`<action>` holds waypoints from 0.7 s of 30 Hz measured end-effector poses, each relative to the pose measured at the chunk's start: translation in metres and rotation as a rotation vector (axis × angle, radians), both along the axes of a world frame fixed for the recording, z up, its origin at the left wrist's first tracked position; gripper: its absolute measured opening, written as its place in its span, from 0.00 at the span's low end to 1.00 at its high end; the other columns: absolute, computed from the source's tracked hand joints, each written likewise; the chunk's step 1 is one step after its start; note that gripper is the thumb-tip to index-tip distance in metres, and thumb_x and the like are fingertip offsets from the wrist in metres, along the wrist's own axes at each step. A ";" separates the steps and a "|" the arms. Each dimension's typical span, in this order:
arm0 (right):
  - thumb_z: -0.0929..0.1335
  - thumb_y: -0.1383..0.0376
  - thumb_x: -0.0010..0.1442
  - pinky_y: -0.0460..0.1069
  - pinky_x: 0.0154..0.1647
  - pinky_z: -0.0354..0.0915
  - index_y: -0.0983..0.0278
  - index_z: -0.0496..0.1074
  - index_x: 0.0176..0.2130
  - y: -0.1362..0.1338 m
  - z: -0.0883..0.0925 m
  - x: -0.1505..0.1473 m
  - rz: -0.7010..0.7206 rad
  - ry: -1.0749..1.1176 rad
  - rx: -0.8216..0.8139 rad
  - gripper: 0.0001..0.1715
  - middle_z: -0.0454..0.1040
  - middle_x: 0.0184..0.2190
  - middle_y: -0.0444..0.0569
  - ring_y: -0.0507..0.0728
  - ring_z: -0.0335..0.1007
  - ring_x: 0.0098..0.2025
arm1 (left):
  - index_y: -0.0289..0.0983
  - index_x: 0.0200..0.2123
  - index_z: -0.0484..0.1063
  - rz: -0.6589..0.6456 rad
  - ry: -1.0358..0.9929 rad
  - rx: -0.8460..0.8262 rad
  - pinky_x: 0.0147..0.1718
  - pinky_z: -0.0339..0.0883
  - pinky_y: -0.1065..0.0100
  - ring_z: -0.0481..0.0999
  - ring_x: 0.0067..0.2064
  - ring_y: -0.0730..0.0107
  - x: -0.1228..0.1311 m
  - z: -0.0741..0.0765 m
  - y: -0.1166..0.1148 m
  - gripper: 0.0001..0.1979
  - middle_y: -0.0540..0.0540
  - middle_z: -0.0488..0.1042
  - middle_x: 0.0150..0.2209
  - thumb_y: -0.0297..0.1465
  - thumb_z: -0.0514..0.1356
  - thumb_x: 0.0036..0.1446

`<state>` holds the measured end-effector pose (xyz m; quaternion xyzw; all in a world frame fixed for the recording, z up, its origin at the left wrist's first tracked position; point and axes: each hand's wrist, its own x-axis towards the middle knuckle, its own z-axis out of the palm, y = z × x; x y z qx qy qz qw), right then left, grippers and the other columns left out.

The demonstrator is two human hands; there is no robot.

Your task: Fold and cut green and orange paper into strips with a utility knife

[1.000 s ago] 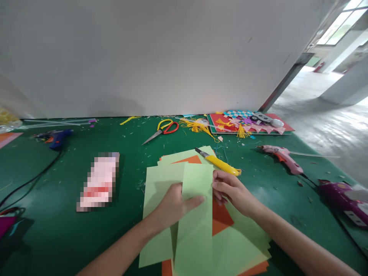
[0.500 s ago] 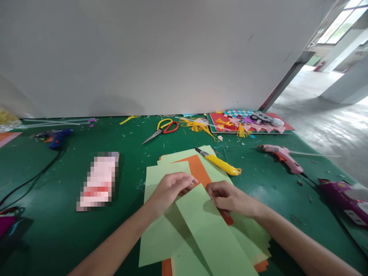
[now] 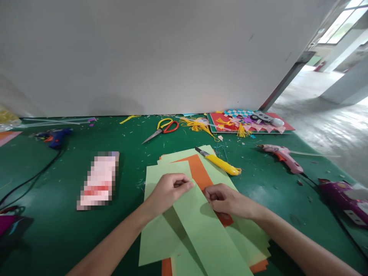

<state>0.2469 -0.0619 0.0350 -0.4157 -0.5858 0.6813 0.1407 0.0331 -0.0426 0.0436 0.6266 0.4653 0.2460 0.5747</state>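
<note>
A light green paper strip (image 3: 208, 226) slants up toward me over a pile of green and orange paper. My left hand (image 3: 174, 189) pinches its far end between thumb and fingers. My right hand (image 3: 225, 199) has its fingers curled at the strip's right edge, thumb and forefinger together on it. Under the strip lie green sheets (image 3: 161, 176) and an orange strip (image 3: 198, 168). On the pile's far right part rests a yellow utility knife (image 3: 222, 164) with its blade out.
Scissors (image 3: 161, 131) lie beyond the pile. Several glue guns are about: a pink one (image 3: 283, 156) and a purple one (image 3: 346, 199) at right, a blue one (image 3: 57, 138) at left. A blurred pink item (image 3: 97, 182) lies left. Paper scraps sit on a red board (image 3: 284, 119) by the wall.
My left thumb has come down onto the end of the green strip. The strip's far end has shifted slightly left, and my right hand has moved a little left with it.
</note>
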 end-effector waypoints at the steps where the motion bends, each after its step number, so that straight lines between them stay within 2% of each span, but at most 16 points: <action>1: 0.60 0.73 0.46 0.40 0.13 0.47 0.63 0.61 0.23 0.000 0.000 0.000 0.006 -0.002 0.003 0.06 0.59 0.12 0.35 0.45 0.54 0.14 | 0.36 0.26 0.70 0.015 0.000 0.004 0.25 0.52 0.73 0.60 0.27 0.74 -0.002 0.000 0.002 0.10 0.53 0.64 0.23 0.36 0.59 0.55; 9: 0.60 0.73 0.47 0.41 0.13 0.46 0.63 0.59 0.22 0.002 0.004 0.003 0.056 -0.003 -0.002 0.06 0.57 0.12 0.34 0.44 0.52 0.13 | 0.38 0.29 0.75 0.251 -0.004 0.086 0.27 0.57 0.72 0.68 0.28 0.70 -0.030 -0.004 0.025 0.12 0.51 0.71 0.26 0.41 0.61 0.53; 13: 0.60 0.73 0.47 0.41 0.14 0.47 0.63 0.59 0.22 0.003 0.004 0.007 0.077 -0.016 0.025 0.06 0.57 0.13 0.35 0.45 0.53 0.14 | 0.38 0.31 0.75 0.375 -0.062 0.039 0.27 0.61 0.72 0.71 0.29 0.68 -0.042 0.000 0.034 0.13 0.49 0.75 0.28 0.43 0.64 0.50; 17: 0.60 0.73 0.47 0.41 0.15 0.47 0.63 0.58 0.23 0.007 0.004 0.012 0.087 -0.008 0.057 0.06 0.57 0.13 0.35 0.45 0.52 0.15 | 0.37 0.32 0.77 0.508 -0.064 0.062 0.27 0.62 0.73 0.72 0.29 0.69 -0.054 0.005 0.042 0.17 0.48 0.76 0.30 0.45 0.66 0.47; 21: 0.60 0.72 0.49 0.43 0.17 0.48 0.62 0.57 0.23 0.009 0.005 0.016 0.087 -0.030 0.079 0.07 0.57 0.14 0.36 0.46 0.53 0.16 | 0.37 0.32 0.77 0.615 -0.080 0.125 0.26 0.62 0.74 0.72 0.30 0.69 -0.065 0.003 0.050 0.18 0.49 0.76 0.30 0.45 0.67 0.45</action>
